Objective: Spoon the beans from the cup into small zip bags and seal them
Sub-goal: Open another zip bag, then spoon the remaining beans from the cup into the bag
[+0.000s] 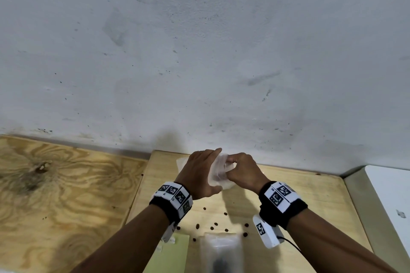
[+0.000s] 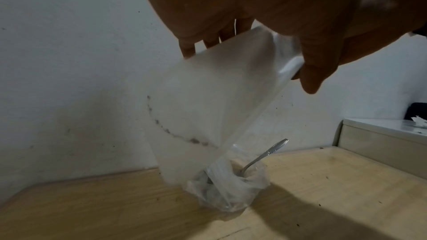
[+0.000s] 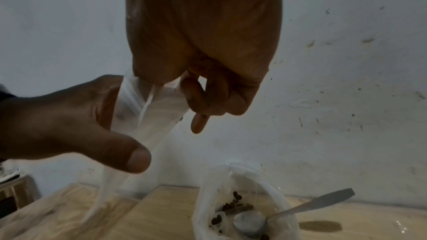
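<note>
Zip bag (empty, clear) hangs above the worktop, pinched at its mouth by both hands: left hand at 9 o'clock, right hand at 3 o'clock.

Both forearms were bare, with no sleeves in view. Each wrist wore a black fabric band, wide and snug, sitting just behind the hand. Around the left wrist band ran a row of white square tiles, each printed with a black-and-white coded marker. The band behind the right hand carried a similar set of white marker tiles across its top. Below that right band hung a white, rounded block bearing one more coded marker, and a thin black cable ran out from the block's lower end. The left hand wore no glove or ring that could be seen.
</note>
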Tool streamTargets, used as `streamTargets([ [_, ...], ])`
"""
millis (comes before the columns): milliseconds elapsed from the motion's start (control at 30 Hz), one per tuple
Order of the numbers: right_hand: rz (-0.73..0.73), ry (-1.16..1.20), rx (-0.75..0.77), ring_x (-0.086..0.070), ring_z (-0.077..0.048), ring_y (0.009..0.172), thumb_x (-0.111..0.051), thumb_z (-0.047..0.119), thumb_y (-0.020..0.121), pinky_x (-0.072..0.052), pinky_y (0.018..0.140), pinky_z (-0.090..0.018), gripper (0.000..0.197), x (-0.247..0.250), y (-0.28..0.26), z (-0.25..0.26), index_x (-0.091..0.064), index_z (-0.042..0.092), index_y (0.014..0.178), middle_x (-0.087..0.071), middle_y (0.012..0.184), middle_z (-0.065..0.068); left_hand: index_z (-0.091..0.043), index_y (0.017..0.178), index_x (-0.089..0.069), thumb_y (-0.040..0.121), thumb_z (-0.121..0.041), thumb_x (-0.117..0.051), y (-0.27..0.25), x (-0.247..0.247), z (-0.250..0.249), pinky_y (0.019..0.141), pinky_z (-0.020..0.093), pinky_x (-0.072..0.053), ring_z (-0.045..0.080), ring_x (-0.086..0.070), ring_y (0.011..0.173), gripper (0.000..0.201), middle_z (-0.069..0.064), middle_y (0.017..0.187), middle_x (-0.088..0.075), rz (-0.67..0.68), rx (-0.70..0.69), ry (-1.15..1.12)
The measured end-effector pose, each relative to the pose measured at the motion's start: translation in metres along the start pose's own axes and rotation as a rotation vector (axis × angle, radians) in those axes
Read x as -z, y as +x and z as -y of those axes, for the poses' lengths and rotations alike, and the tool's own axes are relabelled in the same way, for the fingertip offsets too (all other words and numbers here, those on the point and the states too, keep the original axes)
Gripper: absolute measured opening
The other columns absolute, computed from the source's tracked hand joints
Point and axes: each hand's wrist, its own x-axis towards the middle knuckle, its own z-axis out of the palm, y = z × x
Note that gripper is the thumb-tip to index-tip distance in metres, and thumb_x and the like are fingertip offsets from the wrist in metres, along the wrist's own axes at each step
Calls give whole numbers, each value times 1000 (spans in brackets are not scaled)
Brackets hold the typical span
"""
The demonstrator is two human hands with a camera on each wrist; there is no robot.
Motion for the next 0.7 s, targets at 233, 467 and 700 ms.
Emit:
streamTargets([
  [233, -18, 18, -46, -55, -6, 60, -76, 42, 58, -44, 59, -23, 23, -5, 1, 5, -57, 30, 53, -56, 57, 13, -18, 149, -29, 67, -53, -78, 4, -4, 13, 109, 29, -29, 18, -42, 128, 102, -2, 142, -40, 49, 9, 20],
  [467, -99, 194, -25, -67, -2, 75, -77, 12, 80, -48, 73, -18, 12, 1, 17, -35, -78, 24, 80, -75, 78, 7, -20, 144, -40, 56, -46, -89, 3, -21, 36, 101, 26, -41, 15, -52, 121, 104, -3, 135, -55, 107, 388, -252],
  [700, -265, 23, -430, -64, -26, 99, -81, 38, 76, -49, 78, -32, 49, 22, 36, -114, -63, 20, 118, -63, 111, -6, -27, 117, -62, 46, -39, -95, 5, -33, 73, 77, 22, -48, 10, -60, 95, 79, -11, 109, -64, 178, 573, -439],
])
